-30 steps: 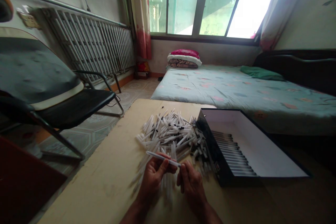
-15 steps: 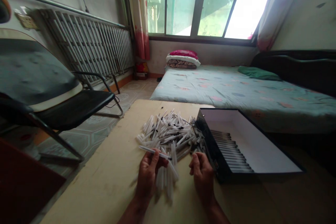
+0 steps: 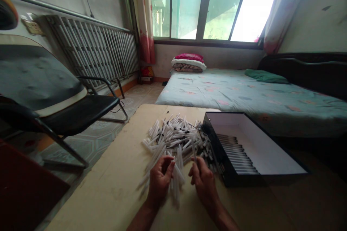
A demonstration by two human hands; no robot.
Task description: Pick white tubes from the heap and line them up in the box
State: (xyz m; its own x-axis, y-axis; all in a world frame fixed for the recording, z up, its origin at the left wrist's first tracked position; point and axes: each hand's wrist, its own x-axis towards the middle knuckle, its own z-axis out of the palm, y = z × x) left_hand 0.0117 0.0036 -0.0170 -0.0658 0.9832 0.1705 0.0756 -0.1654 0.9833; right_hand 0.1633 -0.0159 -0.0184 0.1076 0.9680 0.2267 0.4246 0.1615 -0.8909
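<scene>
Low over the table, my left hand (image 3: 160,178) has thumb and fingertips pinched together. A pale tip shows at them, but what it belongs to cannot be made out. My right hand (image 3: 202,182) is closed on a thin, pale pen barrel (image 3: 193,151) that points up and away from me. Just beyond both hands spreads a loose pile of white and clear pen barrels (image 3: 173,133), with small black parts mixed in. Beside my right hand stands a dark, shallow box (image 3: 273,151) with a white inside. Assembled pens (image 3: 240,157) lie in a row along its left side.
The pale tabletop (image 3: 108,184) extends left of my hands. A black armchair (image 3: 89,110) stands to the left, near a radiator (image 3: 100,47). Past the table is a bed (image 3: 217,90) with folded bedding (image 3: 188,63), under a window (image 3: 203,7).
The pen that lay across my left hand is no longer there. A thin barrel now shows upright in my right hand. My left hand has shifted slightly right and turned.
</scene>
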